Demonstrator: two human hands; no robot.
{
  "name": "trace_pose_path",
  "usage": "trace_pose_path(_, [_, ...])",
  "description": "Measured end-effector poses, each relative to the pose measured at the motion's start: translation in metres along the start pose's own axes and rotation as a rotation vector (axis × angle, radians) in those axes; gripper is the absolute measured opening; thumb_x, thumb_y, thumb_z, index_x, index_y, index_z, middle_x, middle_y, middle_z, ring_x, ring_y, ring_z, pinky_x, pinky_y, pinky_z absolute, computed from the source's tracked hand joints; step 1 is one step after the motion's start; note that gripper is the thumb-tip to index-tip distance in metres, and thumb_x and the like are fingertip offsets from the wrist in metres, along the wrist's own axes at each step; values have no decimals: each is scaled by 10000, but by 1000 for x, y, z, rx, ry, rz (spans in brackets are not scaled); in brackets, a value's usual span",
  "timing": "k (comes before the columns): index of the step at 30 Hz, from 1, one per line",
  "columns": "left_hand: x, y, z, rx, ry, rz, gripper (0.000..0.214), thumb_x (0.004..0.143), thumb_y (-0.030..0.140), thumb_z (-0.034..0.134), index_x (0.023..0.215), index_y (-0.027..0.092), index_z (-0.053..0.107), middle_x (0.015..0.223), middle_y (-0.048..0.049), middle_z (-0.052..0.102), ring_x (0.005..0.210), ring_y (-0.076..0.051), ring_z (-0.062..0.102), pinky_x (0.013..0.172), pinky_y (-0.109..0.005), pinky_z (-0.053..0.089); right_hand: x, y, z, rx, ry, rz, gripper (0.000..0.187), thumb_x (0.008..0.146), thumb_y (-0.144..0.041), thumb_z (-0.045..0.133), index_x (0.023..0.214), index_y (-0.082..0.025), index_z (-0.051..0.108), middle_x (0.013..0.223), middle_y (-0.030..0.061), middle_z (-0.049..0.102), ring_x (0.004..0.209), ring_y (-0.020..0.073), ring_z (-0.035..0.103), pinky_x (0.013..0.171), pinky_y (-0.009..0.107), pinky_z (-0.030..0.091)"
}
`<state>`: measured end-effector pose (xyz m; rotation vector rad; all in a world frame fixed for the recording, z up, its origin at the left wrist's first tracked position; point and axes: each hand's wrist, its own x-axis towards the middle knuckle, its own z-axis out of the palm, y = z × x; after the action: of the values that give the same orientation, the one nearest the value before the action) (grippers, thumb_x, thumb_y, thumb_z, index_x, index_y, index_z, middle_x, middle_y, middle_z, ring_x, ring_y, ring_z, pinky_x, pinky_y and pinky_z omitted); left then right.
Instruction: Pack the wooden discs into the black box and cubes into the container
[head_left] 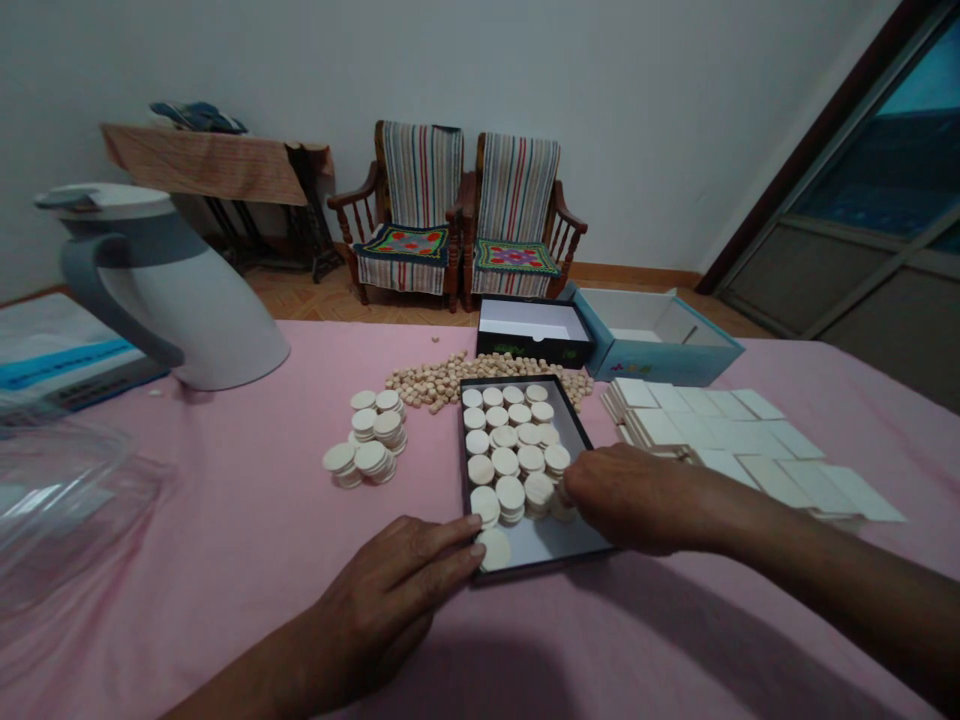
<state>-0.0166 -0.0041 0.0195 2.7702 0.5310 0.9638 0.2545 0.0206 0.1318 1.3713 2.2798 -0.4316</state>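
Note:
A shallow black-rimmed box lid point(577, 420) with a white inside lies on the pink cloth. Rows of stacked pale wooden discs point(506, 462) stand in it. My left hand point(397, 590) has its fingers stretched out, with the tips on the lid's left rim beside a disc point(495, 549) at the near left corner. Over the lid's right side, my right hand point(626, 498) is closed, fingers curled down around a stack of discs that it partly hides. More stacked discs point(371, 457) sit on the cloth left of the lid.
Behind the lid spreads a heap of small wooden pieces point(450, 378). Square pale boards point(720, 432) lie stacked at right. A black box point(534, 345) and a light-blue box point(667, 358) stand at the back. At left are a grey-white jug point(202, 310) and a clear plastic container point(60, 500).

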Motion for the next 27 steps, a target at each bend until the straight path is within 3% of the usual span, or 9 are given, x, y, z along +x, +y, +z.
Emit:
trace_pose_path(17, [-1,0,1,-2,-8,-1,491,838,23,487,1319,123,489,1305,-193,557,1085,-209,574,847,-355,537,-4,-2,4,99,-3,8,464,726,8,486,1090,-190,695,1009,132,706,920,266,656,739,351,467])
trace_pose_path(27, [0,1,1,2,14,0,459,846,36,481,1298,117,510,1284,-193,574,1047,-202,589,825,-342,542,-5,-5,-2,126,-17,70,409,753,-16,461,1074,-144,679,1051,154,675,965,255,634,760,325,456])
